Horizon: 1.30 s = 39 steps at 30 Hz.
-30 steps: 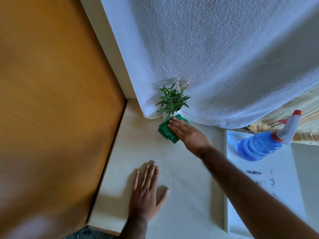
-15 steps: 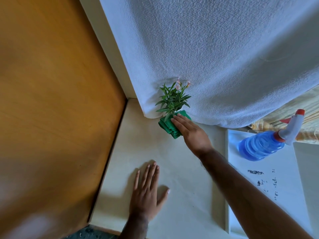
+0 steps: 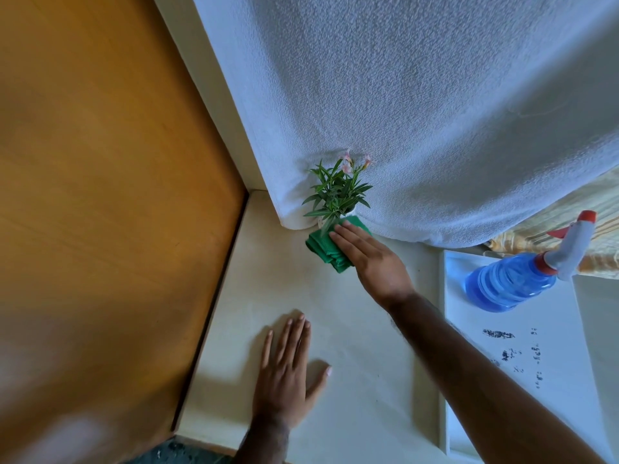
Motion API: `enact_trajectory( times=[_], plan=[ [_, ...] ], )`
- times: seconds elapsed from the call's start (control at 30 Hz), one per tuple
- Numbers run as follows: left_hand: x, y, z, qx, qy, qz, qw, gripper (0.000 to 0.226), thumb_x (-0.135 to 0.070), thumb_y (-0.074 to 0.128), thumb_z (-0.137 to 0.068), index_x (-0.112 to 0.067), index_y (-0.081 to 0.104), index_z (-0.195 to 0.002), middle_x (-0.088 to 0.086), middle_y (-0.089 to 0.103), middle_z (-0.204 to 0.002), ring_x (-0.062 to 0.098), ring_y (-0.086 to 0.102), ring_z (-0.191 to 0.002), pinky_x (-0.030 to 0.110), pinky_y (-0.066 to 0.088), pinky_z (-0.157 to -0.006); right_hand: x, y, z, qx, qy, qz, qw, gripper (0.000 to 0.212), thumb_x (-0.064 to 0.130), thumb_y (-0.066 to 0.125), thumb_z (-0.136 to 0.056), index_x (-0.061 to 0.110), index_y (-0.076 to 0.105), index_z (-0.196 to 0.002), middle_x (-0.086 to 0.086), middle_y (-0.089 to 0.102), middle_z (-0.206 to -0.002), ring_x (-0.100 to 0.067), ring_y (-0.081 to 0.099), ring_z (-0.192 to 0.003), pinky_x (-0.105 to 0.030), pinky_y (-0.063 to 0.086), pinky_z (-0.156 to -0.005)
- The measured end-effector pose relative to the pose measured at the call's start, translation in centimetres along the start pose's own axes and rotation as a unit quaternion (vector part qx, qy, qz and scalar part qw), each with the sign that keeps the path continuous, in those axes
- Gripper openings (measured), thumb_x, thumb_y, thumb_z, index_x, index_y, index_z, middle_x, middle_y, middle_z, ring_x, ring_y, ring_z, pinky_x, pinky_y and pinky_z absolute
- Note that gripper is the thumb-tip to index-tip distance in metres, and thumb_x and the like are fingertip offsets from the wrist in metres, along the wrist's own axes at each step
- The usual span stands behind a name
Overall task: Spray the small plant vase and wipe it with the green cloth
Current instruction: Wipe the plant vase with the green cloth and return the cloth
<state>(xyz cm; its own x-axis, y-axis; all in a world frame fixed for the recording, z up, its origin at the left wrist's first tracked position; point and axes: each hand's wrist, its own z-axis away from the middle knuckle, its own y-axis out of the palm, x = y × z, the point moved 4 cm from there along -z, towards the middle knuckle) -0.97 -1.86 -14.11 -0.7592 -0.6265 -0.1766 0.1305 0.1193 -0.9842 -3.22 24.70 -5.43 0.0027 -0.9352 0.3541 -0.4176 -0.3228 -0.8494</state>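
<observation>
Right hand (image 3: 375, 259) flat, fingers extended, pressing folded green cloth (image 3: 326, 247) against small white vase (image 3: 348, 211) holding leafy pink-flowered plant (image 3: 335, 192), left hand (image 3: 288, 373) open, palm down on cream worktop (image 3: 351, 329), blue plastic spray bottle (image 3: 512, 283) well apart.

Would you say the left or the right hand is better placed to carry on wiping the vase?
Right: the right hand already presses the green cloth against the vase, while the left hand lies flat on the counter, apart.
</observation>
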Motion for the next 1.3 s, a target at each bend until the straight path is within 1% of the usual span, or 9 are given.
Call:
enact_trajectory(
  times=[0.07,0.2,0.27,0.43,0.57,0.7,0.9,1.17,1.3],
  plan=[
    [0.0,0.0,0.1,0.003,-0.002,-0.001,1.000,0.092,-0.072,0.044,-0.096,-0.013,0.028,-0.164,0.006,0.028,-0.174,0.024,0.026,-0.161,0.057,0.027,-0.126,0.4,-0.2,-0.8,-0.006,-0.014,0.004,1.000,0.049,0.001,0.038,-0.099,0.007,0.055,-0.144,-0.008,0.055,-0.149,-0.023,0.046,-0.141,-0.031,0.027,-0.121],
    [-0.1,0.0,0.0,0.001,-0.001,0.002,1.000,0.091,-0.071,0.043,-0.097,-0.013,0.028,-0.164,0.006,0.027,-0.175,0.023,0.026,-0.161,0.057,0.028,-0.126,0.0,0.3,-0.5,0.027,-0.031,0.006,0.999,0.050,0.001,0.032,-0.096,0.001,0.061,-0.137,-0.015,0.058,-0.144,-0.033,0.052,-0.136,-0.044,0.038,-0.115],
    [-0.2,-0.1,0.0,-0.005,0.001,0.003,1.000,0.090,-0.071,0.045,-0.097,-0.013,0.029,-0.164,0.006,0.028,-0.174,0.023,0.026,-0.161,0.058,0.029,-0.126,-0.4,0.9,-0.1,0.041,-0.025,0.002,0.999,0.050,0.001,0.033,-0.096,0.001,0.060,-0.138,-0.015,0.057,-0.145,-0.033,0.052,-0.136,-0.045,0.037,-0.115],
    [-0.1,-0.3,0.1,-0.010,0.003,-0.005,1.000,0.092,-0.070,0.049,-0.095,-0.012,0.029,-0.164,0.006,0.028,-0.174,0.023,0.027,-0.160,0.057,0.026,-0.126,-1.2,2.5,1.8,0.104,0.048,-0.034,0.993,0.060,-0.014,0.055,-0.087,0.008,0.057,-0.143,-0.010,0.053,-0.150,-0.029,0.048,-0.140,-0.046,0.040,-0.115],
    [0.0,-0.2,0.0,-0.010,0.004,-0.003,1.000,0.092,-0.069,0.051,-0.095,-0.013,0.027,-0.165,0.006,0.027,-0.174,0.023,0.025,-0.161,0.057,0.026,-0.127,-1.5,2.7,1.8,0.147,0.105,-0.064,0.982,0.060,-0.009,0.053,-0.093,0.017,0.053,-0.147,-0.002,0.049,-0.155,-0.020,0.041,-0.145,-0.040,0.041,-0.114],
    [0.2,-0.1,0.0,0.005,0.003,-0.006,1.000,0.091,-0.071,0.042,-0.097,-0.014,0.023,-0.166,0.005,0.024,-0.176,0.023,0.022,-0.162,0.056,0.023,-0.129,-0.3,0.6,1.9,0.114,0.090,-0.056,0.988,0.061,-0.011,0.056,-0.090,0.016,0.056,-0.145,-0.003,0.053,-0.151,-0.021,0.045,-0.143,-0.033,0.039,-0.112],
    [0.5,0.0,0.0,0.008,0.005,0.002,1.000,0.092,-0.070,0.047,-0.095,-0.012,0.029,-0.164,0.008,0.029,-0.174,0.026,0.028,-0.160,0.055,0.024,-0.127,1.8,-5.1,6.2,0.059,0.089,-0.037,0.994,0.057,-0.011,0.064,-0.090,0.011,0.058,-0.143,-0.006,0.055,-0.149,-0.025,0.049,-0.140,-0.038,0.044,-0.110],
    [0.0,-0.9,0.1,0.019,0.005,0.008,1.000,0.089,-0.064,0.046,-0.093,-0.009,0.033,-0.162,0.010,0.030,-0.173,0.026,0.031,-0.158,0.058,0.028,-0.125,-0.2,-11.6,21.6,-0.024,0.257,0.054,0.965,0.069,-0.019,0.068,-0.079,0.012,0.061,-0.140,-0.004,0.055,-0.149,-0.022,0.052,-0.137,-0.036,0.048,-0.104],
    [-0.5,-1.0,0.0,0.025,0.008,0.006,1.000,0.087,-0.064,0.041,-0.095,-0.009,0.032,-0.162,0.010,0.029,-0.173,0.026,0.029,-0.159,0.057,0.025,-0.127,-1.2,-11.9,27.4,-0.012,0.317,0.102,0.943,0.074,-0.023,0.072,-0.071,0.010,0.064,-0.136,-0.009,0.060,-0.143,-0.030,0.060,-0.128,-0.046,0.055,-0.094]
  ],
)
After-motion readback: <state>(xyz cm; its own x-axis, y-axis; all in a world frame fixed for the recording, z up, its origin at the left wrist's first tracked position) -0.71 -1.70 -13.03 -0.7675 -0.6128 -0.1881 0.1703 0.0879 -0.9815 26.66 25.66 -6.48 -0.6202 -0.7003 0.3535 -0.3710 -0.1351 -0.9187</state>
